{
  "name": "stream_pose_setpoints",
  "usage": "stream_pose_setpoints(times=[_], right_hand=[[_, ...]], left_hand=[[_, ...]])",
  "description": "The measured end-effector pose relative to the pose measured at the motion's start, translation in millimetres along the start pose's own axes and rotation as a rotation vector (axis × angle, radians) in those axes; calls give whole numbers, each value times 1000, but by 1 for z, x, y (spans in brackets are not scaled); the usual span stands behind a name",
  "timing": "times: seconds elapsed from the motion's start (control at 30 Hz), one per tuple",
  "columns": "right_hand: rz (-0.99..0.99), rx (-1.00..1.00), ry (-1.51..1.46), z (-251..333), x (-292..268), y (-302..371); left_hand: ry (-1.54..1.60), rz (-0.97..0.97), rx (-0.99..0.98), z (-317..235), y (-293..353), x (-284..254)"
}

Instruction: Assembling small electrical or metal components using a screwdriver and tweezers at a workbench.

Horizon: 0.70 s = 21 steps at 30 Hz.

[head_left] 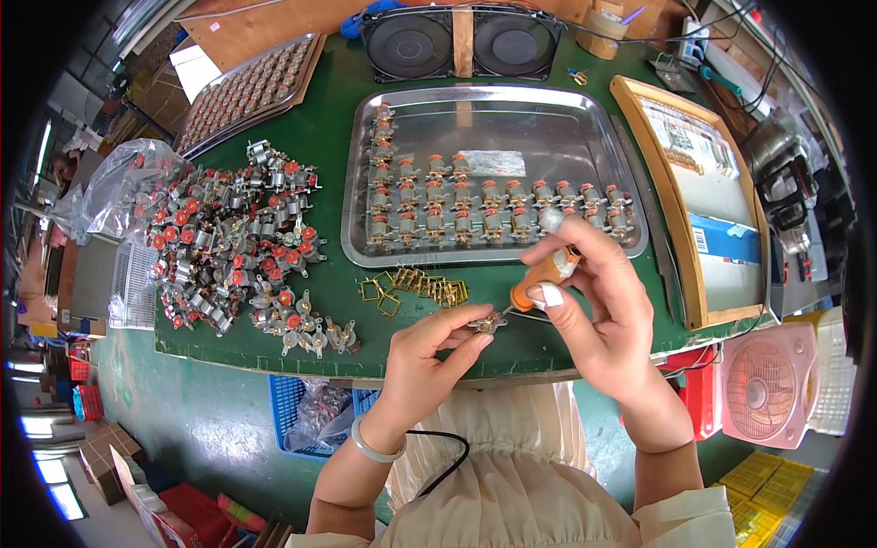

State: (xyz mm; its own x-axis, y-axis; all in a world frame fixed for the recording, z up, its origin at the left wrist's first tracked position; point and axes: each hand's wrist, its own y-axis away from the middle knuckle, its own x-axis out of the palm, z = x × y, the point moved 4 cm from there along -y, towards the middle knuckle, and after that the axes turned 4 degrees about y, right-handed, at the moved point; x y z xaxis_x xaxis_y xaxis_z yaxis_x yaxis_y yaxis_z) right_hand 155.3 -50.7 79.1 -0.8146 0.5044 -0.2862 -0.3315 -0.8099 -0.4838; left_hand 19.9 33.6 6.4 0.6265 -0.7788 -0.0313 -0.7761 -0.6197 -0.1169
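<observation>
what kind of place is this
Likely a small electronics assembly workshop: a loose pile of small motors on a green workbench, finished ones in rows on a metal tray, and the right hand holding an orange-handled tool.

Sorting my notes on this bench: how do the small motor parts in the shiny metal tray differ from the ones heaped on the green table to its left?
The small motor parts in the shiny metal tray stand in neat rows; the heaped motor parts on the green table lie jumbled at all angles. The trayed ones sit inside a raised rim; the heap rests bare on the table beside a clear plastic bag. The heap shows many red caps; the rows look more orange-brown. Both are small metal parts.
</observation>
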Motion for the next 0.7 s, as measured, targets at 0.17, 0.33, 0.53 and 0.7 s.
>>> stream_pose_setpoints(times=[0.17,0.33,0.53,0.7], right_hand=[[-7,-12,16,-6,6,-3],[91,90,0,-4,6,-7],[35,142,21,-5,8,-8],[-12,142,64,-3,7,-9]], left_hand=[[7,4,3,1,0,-1],[-16,6,14,0,0,0],[-56,17,20,-2,0,0],[-47,-14,25,0,0,2]])
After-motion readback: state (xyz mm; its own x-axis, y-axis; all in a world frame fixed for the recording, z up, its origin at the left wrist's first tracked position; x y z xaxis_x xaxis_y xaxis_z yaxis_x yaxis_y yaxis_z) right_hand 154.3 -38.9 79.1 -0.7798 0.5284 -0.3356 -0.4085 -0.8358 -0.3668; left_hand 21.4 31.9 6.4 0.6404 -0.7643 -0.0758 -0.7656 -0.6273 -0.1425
